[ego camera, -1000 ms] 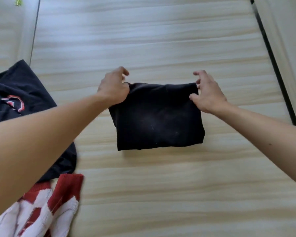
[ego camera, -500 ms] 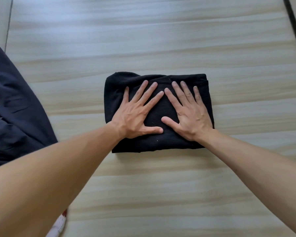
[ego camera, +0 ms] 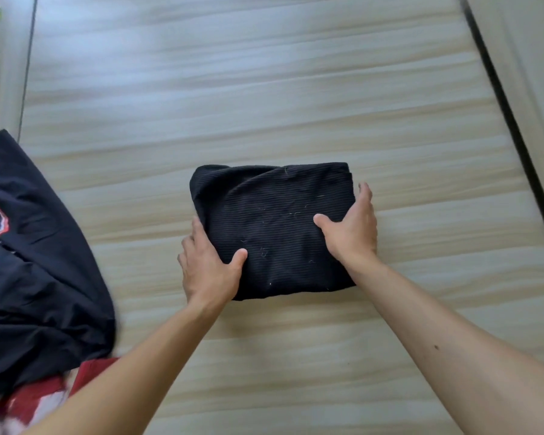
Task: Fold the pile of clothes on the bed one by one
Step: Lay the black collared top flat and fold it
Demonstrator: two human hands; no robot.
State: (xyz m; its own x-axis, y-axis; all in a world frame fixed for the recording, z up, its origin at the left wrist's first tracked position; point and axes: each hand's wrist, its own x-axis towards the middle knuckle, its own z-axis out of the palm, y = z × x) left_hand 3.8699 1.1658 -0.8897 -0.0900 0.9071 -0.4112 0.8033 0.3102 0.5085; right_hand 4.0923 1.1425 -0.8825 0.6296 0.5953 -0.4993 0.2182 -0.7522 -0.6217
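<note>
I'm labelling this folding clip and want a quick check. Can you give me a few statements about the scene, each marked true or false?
1. The left hand and the right hand grip the folded black garment at its sides. True.
2. Both palms lie flat on the middle of the folded black garment. False: only the thumbs lie on top, and the hands are at its left and right edges.
3. The dark garment with a red print lies to the right of the folded one. False: it lies to the left.
4. A red and white garment shows at the lower left. True.
</note>
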